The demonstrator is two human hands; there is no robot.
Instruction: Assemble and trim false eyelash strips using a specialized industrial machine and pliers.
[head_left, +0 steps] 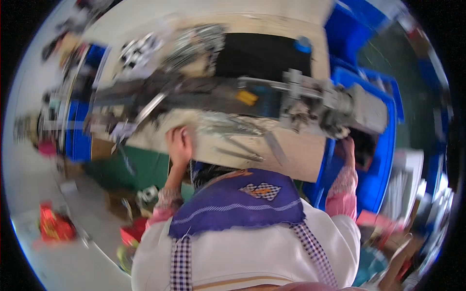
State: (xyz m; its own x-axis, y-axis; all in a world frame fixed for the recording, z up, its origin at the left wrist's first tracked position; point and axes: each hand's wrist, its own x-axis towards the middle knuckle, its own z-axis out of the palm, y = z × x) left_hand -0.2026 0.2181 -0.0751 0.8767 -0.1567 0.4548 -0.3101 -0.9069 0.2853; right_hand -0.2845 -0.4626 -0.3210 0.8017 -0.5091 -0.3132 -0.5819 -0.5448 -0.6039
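Left hand (180, 145) is at the near side of the table (306, 148), fingers bent inward and blurred; whether they are closed on anything I cannot tell. Right hand (347, 147) is at the underside of the machine (310, 99), near its right end, with its fingertips lost against the dark parts there, so I cannot tell whether they grip or merely touch. Much of the picture is smeared, and the small fittings of the machine do not come out clearly. Part of the table's near edge is hidden behind the purple apron (233, 206), and the wrists run down into patterned cuffs and pink sleeves.

The machine lies across the table from left to right: a long, dark, worn bed, then a grey metal head and a pale block that reaches over the blue bin (378, 177). A yellow label (247, 98) sits on the bed, and a bright strip (151, 107) lies slantwise over its left part. Just to the right of the left hand is a loose spread of thin, silvery pieces (233, 125), probably metal. Beyond the machine are a black mat (262, 54) and a blue cap (303, 44).
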